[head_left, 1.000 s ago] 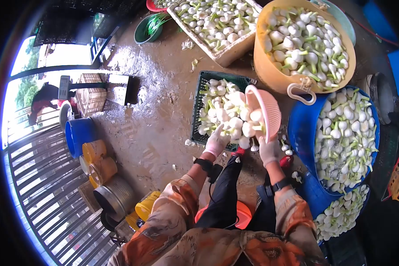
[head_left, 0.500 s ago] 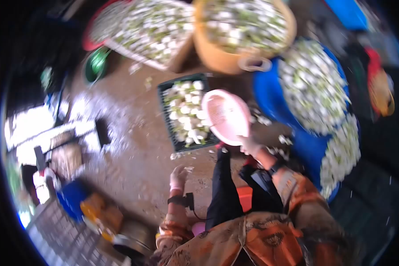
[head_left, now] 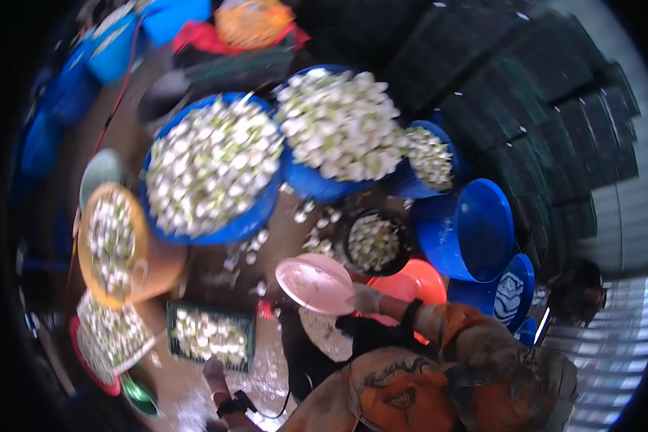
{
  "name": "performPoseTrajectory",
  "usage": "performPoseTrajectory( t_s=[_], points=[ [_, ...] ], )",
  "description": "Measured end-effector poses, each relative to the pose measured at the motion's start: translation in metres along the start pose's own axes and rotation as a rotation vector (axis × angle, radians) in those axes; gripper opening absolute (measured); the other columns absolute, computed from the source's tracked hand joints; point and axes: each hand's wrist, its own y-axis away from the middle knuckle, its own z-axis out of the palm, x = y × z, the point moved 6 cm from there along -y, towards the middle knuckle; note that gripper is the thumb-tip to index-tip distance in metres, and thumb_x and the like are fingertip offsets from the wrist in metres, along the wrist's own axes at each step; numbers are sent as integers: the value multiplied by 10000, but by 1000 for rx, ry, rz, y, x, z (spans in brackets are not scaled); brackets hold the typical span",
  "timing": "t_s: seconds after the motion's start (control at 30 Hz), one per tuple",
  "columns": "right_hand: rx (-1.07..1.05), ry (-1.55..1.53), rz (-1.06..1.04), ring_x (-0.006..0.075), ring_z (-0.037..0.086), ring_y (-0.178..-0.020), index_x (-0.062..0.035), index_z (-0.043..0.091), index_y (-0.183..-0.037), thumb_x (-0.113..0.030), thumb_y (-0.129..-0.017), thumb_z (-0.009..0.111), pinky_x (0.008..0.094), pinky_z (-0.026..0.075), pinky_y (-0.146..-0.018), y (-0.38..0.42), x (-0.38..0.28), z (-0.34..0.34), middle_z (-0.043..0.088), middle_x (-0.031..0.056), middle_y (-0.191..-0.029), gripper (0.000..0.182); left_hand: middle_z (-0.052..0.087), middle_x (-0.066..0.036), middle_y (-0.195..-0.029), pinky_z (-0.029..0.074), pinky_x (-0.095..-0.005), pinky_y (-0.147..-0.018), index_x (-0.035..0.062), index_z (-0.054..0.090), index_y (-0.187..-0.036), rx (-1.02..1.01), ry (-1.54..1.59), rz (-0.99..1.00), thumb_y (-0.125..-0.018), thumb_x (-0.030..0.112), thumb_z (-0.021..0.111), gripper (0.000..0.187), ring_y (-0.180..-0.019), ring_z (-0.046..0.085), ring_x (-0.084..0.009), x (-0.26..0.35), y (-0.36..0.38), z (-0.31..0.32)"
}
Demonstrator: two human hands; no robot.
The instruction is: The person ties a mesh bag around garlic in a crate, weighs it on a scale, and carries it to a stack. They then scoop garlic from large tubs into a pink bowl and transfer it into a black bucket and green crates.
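My right hand grips the rim of a pink plastic colander, which is tilted in front of my legs with nothing visible inside. My left hand is low at the near edge of a dark green crate; its fingers are smeared by motion. White bulb-like vegetables with green parts fill the crate. Just beyond the colander stands a black tub of similar pieces, and an orange-red basin sits beside my right forearm.
Two large blue tubs are heaped with the white vegetables. An orange tub and a pale tray hold more on the left. A blue tub stands at right, before stacked dark crates. Loose pieces litter the wet floor.
My view has swung to the right, bringing the black tub, orange-red basin and stacked crates into sight. The pink colander stays in my right hand. My left hand now appears closer to the crate.
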Motion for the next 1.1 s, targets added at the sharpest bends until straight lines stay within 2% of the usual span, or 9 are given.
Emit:
performPoseTrajectory(
  t_s=[0.07, 0.13, 0.17, 0.23, 0.4, 0.6, 0.73, 0.77, 1.1],
  points=[
    [108, -55, 101, 143, 559, -490, -60, 582, -1100, -243, -815, 610, 318, 467, -458, 46, 56, -55, 620, 74, -675, 340, 612, -32, -767, 450, -277, -545, 26, 636, -947, -123, -147, 62, -776, 141, 539, 228, -617, 515, -116, 117, -2, 48],
    [256, -91, 224, 149, 569, -512, -89, 600, -1080, -294, -796, 628, 336, 475, -487, 44, 216, -95, 612, 73, -655, 352, 633, -79, -888, 466, -287, -756, -22, 620, -947, -248, -229, 535, -809, 157, 550, 237, -819, 579, -158, 219, 8, 118],
    [202, 400, -79, 154, 563, -520, -91, 601, -993, -311, -838, 572, 318, 464, -474, 61, 274, -111, 584, 63, -661, 271, 627, -84, -925, 464, -290, -784, -25, 615, -975, -322, -175, 676, -829, 186, 569, 261, -876, 581, -167, 267, 27, 159],
    [405, -471, 321, 159, 555, -540, -79, 584, -871, -294, -889, 493, 303, 455, -456, 182, 205, -142, 561, 62, -702, 235, 631, -38, -936, 472, -249, -729, 22, 616, -1038, -528, -87, 234, -841, 179, 604, 252, -842, 582, -118, 356, 85, 234],
    [823, -1185, 268, 154, 520, -479, -20, 560, -987, -221, -871, 512, 291, 418, -394, 262, 336, -163, 563, 72, -665, 237, 643, -73, -982, 489, -272, -684, 25, 618, -1057, -895, -444, 1034, -850, 142, 579, 241, -795, 607, -134, 406, 121, 359],
    [976, -1375, 266, 166, 494, -442, -42, 544, -946, -288, -898, 454, 271, 384, -390, 293, 358, -109, 511, 64, -560, 266, 651, -91, -973, 491, -279, -726, 18, 625, -1042, -933, -782, 528, -839, 118, 567, 234, -848, 615, -154, 417, 85, 415],
    [959, -1358, 248, 158, 509, -478, -39, 528, -1068, -269, -907, 457, 270, 405, -423, 273, 342, -78, 536, 54, -614, 289, 659, -86, -957, 472, -273, -761, 13, 630, -1045, -963, -755, 818, -839, 121, 568, 241, -825, 610, -143, 445, 77, 443],
    [963, -1348, 239, 154, 513, -491, -37, 522, -1104, -256, -909, 457, 267, 407, -432, 269, 338, -70, 543, 50, -634, 300, 663, -135, -965, 478, -332, -785, 52, 652, -986, -933, -702, 527, -831, 214, 562, 242, -898, 630, -265, 440, 70, 447],
    [1042, -1659, 190, 152, 517, -525, -66, 518, -1059, -307, -891, 489, 271, 422, -470, 271, 371, -22, 549, 54, -646, 295, 659, -117, -953, 471, -343, -786, 58, 656, -931, -1077, -930, 710, -825, 223, 533, 232, -906, 612, -291, 402, 71, 478]
  ],
)
